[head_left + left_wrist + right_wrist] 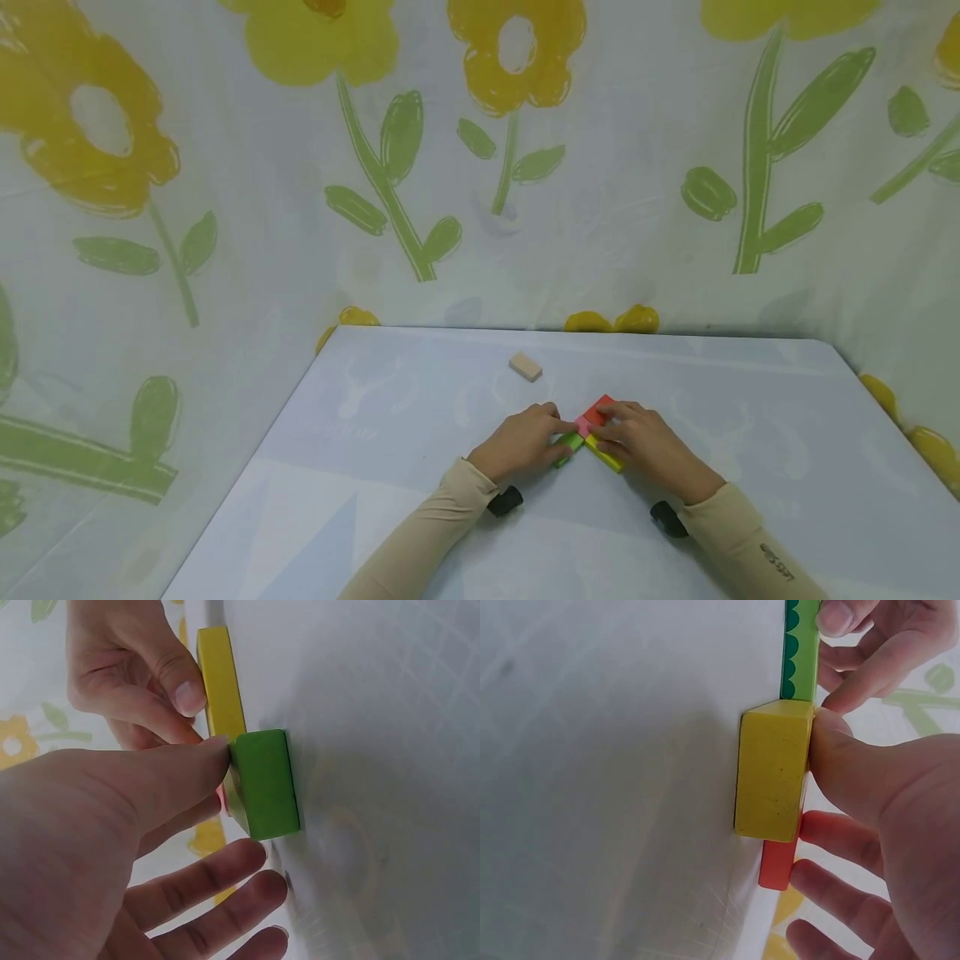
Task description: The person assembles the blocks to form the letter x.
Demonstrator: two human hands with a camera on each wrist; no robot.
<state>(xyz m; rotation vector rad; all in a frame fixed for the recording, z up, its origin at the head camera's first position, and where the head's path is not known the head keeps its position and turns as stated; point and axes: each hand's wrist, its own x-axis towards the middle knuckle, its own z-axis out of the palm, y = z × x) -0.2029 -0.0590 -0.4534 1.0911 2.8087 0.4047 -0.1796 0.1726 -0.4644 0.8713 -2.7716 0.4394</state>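
Four-sided colored blocks lie close together on the table: a green block [573,442], a pink block [582,425], a red block [597,412] and a yellow block [609,459]. My left hand [520,443] lays its thumb along the upper edge of the green block, with the index finger reaching to the pink one. Its other fingers are spread loosely. On the other side, my right hand [658,446] touches the yellow block with its thumb, and its index finger rests at the red block. In the right wrist view the green block [802,660] shows a scalloped dark edge.
A plain wooden block [526,367] lies alone toward the back of the white table [420,383]. A curtain printed with yellow flowers [615,183] hangs behind the table's far edge. Dark wrist cameras sit under both sleeves.
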